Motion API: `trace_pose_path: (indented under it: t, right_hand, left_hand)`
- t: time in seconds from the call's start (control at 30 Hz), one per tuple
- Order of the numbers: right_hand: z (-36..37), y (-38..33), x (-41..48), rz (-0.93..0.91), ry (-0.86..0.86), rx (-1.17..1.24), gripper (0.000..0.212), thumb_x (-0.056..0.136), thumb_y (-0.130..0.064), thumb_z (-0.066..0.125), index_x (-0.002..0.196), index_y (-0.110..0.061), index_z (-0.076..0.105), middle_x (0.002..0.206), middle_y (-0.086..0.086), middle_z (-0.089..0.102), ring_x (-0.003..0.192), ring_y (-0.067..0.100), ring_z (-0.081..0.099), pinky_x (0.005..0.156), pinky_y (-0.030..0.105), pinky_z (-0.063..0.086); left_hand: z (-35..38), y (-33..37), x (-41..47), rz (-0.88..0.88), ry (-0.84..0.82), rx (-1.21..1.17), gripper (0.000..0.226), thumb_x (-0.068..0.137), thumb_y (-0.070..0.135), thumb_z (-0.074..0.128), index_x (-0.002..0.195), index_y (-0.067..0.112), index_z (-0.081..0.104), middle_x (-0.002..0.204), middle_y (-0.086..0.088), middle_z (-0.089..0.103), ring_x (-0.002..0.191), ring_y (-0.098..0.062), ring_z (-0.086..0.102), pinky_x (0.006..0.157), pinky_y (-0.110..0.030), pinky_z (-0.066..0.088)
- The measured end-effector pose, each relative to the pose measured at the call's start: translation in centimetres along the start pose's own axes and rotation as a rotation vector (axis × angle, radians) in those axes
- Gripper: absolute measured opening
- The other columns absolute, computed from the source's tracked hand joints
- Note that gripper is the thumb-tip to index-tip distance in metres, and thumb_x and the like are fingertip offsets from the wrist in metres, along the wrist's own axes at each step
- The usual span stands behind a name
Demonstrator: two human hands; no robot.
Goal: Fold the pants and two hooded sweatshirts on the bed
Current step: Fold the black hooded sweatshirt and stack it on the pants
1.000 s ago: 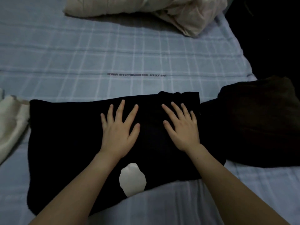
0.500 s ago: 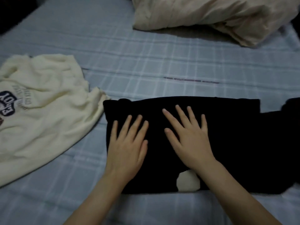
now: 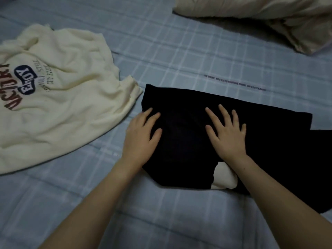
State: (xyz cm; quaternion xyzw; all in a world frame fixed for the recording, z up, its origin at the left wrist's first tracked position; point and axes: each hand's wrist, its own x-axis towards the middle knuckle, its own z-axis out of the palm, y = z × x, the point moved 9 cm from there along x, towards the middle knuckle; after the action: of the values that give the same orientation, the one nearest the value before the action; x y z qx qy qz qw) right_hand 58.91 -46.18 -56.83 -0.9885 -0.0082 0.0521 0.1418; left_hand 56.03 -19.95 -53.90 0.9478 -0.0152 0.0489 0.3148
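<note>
Hands are lying flat and spread, holding nothing, left hand (image 3: pixel 142 135) at the left edge and right hand (image 3: pixel 227 133) mid-panel of the black garment (image 3: pixel 188 141) on the bed (image 3: pixel 179 56), whose soft, limp, light cloth is probably asking for an edge or corner pinch.

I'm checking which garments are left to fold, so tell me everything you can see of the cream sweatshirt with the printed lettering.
The cream sweatshirt with printed lettering lies unfolded and rumpled on the blue checked bedsheet, left of the folded black garment. It looks like soft, thick fleece, heavily creased. Its chest print shows brown block letters, a navy badge and small grey text, turned sideways to the camera. One corner nearly meets the black garment; whether they touch is unclear. Neither hand touches it. Its left part runs out of frame.
</note>
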Motion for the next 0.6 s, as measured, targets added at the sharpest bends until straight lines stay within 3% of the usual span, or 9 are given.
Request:
trace_pose_path:
  t: [0.07, 0.13, 0.2, 0.27, 0.43, 0.53, 0.6]
  right_hand:
    - [0.0, 0.0, 0.0, 0.003, 0.019, -0.007, 0.055, 0.098, -0.057, 0.028, 0.151, -0.056, 0.014, 0.166, -0.010, 0.009, 0.153, 0.029, 0.000, 0.116, 0.069, 0.009]
    - [0.0, 0.0, 0.0, -0.002, 0.036, -0.018, 0.054, 0.100, -0.055, 0.032, 0.152, -0.055, 0.015, 0.166, -0.009, 0.010, 0.153, 0.030, 0.002, 0.116, 0.069, 0.010]
    - [0.1, 0.2, 0.0, 0.000, 0.042, -0.017, 0.054, 0.102, -0.053, 0.035, 0.152, -0.054, 0.016, 0.166, -0.008, 0.011, 0.153, 0.030, 0.003, 0.116, 0.069, 0.010]
    - [0.0, 0.3, -0.1, 0.010, 0.045, -0.017, 0.054, 0.102, -0.051, 0.037, 0.152, -0.053, 0.018, 0.166, -0.008, 0.012, 0.153, 0.030, 0.003, 0.116, 0.068, 0.011]
    - [-0.7, -0.4, -0.7, 0.012, 0.005, -0.011, 0.055, 0.100, -0.058, 0.030, 0.153, -0.053, 0.016, 0.167, -0.007, 0.008, 0.153, 0.030, 0.000, 0.117, 0.067, 0.011]
    - [-0.9, -0.9, -2.9, -0.040, 0.001, 0.066, 0.060, 0.092, -0.067, 0.022, 0.151, -0.056, 0.015, 0.167, -0.008, 0.008, 0.153, 0.029, 0.001, 0.118, 0.064, 0.013]
    - [-0.5, -1.4, -4.1, -0.067, 0.018, 0.045, 0.059, 0.095, -0.063, 0.026, 0.152, -0.055, 0.016, 0.167, -0.007, 0.008, 0.154, 0.029, 0.001, 0.118, 0.064, 0.014]
  left_hand:
    - [-1.7, -2.5, -5.1, -0.317, 0.111, -0.177, 0.050, 0.094, 0.033, 0.061, 0.140, 0.022, 0.047, 0.138, -0.010, 0.045, 0.128, -0.029, 0.042, 0.112, -0.039, 0.033]
    - [0.4, -3.0, -8.7, -0.538, -0.002, -0.550, 0.056, 0.090, 0.039, 0.065, 0.140, 0.032, 0.041, 0.135, 0.000, 0.049, 0.126, -0.020, 0.049, 0.109, -0.039, 0.040]
    - [2.0, -1.7, -9.9, -0.527, -0.083, -0.744, 0.065, 0.089, 0.038, 0.068, 0.145, 0.036, 0.035, 0.142, 0.010, 0.048, 0.130, -0.009, 0.047, 0.109, -0.033, 0.040]
    - [1.9, -0.8, -9.6, -0.442, -0.059, -0.717, 0.073, 0.087, 0.033, 0.072, 0.148, 0.033, 0.034, 0.142, 0.014, 0.047, 0.130, -0.003, 0.045, 0.107, -0.026, 0.039]
    - [-0.4, -2.0, -9.4, -0.437, 0.094, -0.752, 0.063, 0.075, 0.015, 0.084, 0.132, 0.026, 0.059, 0.112, 0.027, 0.066, 0.107, 0.008, 0.061, 0.084, -0.006, 0.046]
    - [-1.4, -4.3, -10.7, -0.406, 0.140, -0.730, 0.063, 0.069, 0.014, 0.088, 0.124, 0.030, 0.064, 0.107, 0.034, 0.067, 0.100, 0.013, 0.062, 0.078, -0.002, 0.046]
    - [-0.7, -5.9, -12.1, -0.452, 0.124, -0.702, 0.063, 0.068, 0.012, 0.088, 0.123, 0.029, 0.063, 0.107, 0.026, 0.068, 0.103, 0.008, 0.062, 0.076, 0.000, 0.044]
